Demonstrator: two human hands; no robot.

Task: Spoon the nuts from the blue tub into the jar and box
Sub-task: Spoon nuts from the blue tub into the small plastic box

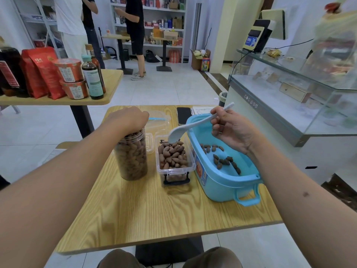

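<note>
My right hand [229, 128] gripped the handle of the white spoon [190, 127], its bowl tipped down over the far end of the clear box [174, 157], just above the nuts [172, 154] heaped there. My left hand [128, 118] lay over the mouth of the jar [131, 155], fingers curled down around its rim; the jar stood upright, full nearly to the top. The box sat between the jar and the blue tub [222, 167], close to both. A scatter of nuts lay on the tub's floor. Behind the jar lay a clear lid [159, 117], and beside it a dark phone [183, 115], all on the wooden table [154, 213].
</note>
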